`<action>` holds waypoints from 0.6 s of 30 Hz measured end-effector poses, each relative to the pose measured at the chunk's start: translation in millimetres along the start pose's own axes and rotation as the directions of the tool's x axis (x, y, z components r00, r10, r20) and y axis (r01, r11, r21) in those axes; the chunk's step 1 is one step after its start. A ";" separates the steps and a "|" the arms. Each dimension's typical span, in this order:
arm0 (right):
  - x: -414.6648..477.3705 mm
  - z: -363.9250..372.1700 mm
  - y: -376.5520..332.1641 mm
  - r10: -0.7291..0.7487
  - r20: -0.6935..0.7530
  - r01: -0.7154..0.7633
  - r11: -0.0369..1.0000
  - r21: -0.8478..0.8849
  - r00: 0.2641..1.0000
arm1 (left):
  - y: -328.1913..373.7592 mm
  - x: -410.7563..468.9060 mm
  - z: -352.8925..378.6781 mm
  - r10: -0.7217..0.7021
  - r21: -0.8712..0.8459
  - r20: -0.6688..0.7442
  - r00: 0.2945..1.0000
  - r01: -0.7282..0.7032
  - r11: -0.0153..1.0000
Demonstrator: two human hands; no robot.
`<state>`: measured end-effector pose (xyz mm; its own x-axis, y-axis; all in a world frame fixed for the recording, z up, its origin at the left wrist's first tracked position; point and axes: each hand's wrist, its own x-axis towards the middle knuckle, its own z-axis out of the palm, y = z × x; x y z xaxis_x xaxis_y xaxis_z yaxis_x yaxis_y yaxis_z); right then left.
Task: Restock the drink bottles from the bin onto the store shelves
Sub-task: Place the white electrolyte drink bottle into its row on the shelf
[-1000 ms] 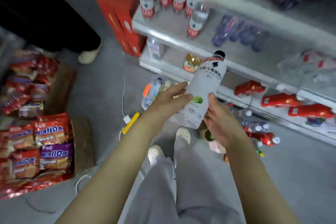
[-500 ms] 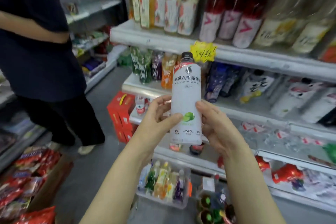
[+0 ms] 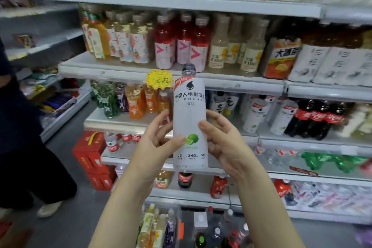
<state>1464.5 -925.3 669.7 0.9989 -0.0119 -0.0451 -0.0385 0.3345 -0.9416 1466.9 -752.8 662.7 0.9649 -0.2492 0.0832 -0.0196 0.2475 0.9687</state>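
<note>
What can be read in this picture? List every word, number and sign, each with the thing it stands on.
"外星人电解", last characters blurred: on the white bottle.
"ALIENER", end unclear: same bottle, just below that.
"VE", "240", "VB": near its base.
"C100": on the pale yellow bottles.
Yellow starburst tag: handwritten, too blurred to read.
All other labels: too blurred or small to read.

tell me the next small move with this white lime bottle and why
Probably carry the white lime bottle right and forward toward the matching bottles on the shelf beside the cola bottles. The left hand and right hand hold it upright in mid-air, short of any shelf, and that row seems to carry the same lime label.
</note>
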 end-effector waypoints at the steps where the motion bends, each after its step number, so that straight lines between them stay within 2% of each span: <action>1: -2.0 -7.6 -2.5 -0.002 -0.013 0.001 1.000 -0.004 1.000 | -1.8 1.0 8.4 -0.005 0.006 0.017 1.000 0.005 1.000; 8: -11.4 -32.8 -6.7 -0.009 -0.104 0.006 1.000 -0.024 0.995 | -12.8 5.3 33.9 -0.019 -0.031 0.092 0.996 0.022 0.999; 18: -20.0 25.8 14.6 -0.040 -0.225 0.036 0.999 -0.019 0.974 | 4.9 3.5 -23.2 -0.054 -0.018 0.189 0.980 0.058 0.998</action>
<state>1444.6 -896.0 665.5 0.9681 -0.2367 -0.0817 -0.0028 0.3160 -0.9487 1476.3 -730.8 662.3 0.8974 -0.4349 0.0738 0.0414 0.2495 0.9675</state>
